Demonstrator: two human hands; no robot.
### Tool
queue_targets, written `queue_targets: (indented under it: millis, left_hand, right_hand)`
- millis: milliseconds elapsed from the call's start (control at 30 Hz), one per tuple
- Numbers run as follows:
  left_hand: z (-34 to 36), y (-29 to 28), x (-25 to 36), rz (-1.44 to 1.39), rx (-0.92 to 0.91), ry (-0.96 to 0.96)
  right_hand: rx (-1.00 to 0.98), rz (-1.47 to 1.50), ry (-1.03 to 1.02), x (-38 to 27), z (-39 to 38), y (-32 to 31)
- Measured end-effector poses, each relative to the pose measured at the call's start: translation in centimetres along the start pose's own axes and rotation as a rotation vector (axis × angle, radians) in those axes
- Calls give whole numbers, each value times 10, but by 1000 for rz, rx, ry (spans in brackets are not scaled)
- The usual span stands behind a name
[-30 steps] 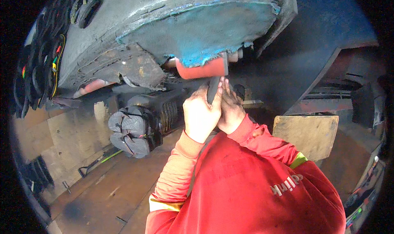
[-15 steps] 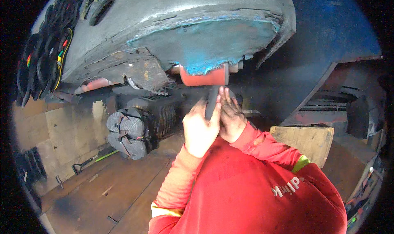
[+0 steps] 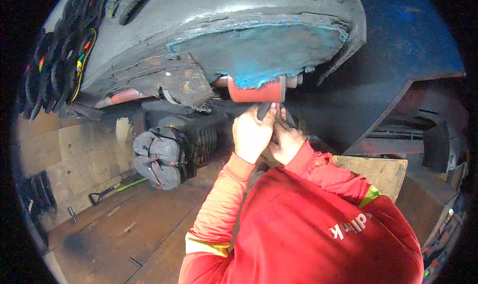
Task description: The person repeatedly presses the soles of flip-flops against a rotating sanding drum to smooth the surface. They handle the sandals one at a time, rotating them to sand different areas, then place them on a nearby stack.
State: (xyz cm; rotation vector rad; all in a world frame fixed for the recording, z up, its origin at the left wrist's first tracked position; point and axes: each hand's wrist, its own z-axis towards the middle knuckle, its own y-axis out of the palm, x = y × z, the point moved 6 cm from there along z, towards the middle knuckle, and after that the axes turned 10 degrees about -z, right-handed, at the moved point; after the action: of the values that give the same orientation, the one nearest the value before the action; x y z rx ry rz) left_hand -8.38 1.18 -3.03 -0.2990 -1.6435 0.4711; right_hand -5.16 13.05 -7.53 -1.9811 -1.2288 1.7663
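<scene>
My left hand [image 3: 252,134] and my right hand [image 3: 289,142] are close together in front of me, both closed on a dark grey flip-flop [image 3: 264,110]. Only narrow parts of the flip-flop show; fingers cover most of it. Just beyond my fingertips is the orange-red sanding roller [image 3: 256,92] of a grinding machine. Whether the flip-flop touches the roller I cannot tell. A frayed, dusty blue cloth [image 3: 264,50] hangs over the top of the roller from the grey machine hood [image 3: 239,5].
Left of my hands stands a stack of grey flip-flops [image 3: 157,159], with dark ones [image 3: 201,137] in a row behind. Black strap loops [image 3: 55,70] hang at the far left. A wooden board [image 3: 378,172] lies right, below a blue panel [image 3: 398,40]. A green-handled tool [image 3: 119,187] rests on the floor.
The flip-flop sits lower in my fingers and shows less of its length. My left hand has moved slightly up and right in the picture; the whole view has shifted a little.
</scene>
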Motion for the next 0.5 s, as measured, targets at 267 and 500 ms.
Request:
queue_targets:
  millis: [267, 500]
  left_hand:
    - [-72, -63, 31, -158, 120, 248]
    - [-86, -207, 60, -318, 205, 238]
  right_hand:
    - [562, -388, -585, -65, -44, -6]
    - [395, -332, -823, -130, -64, -68]
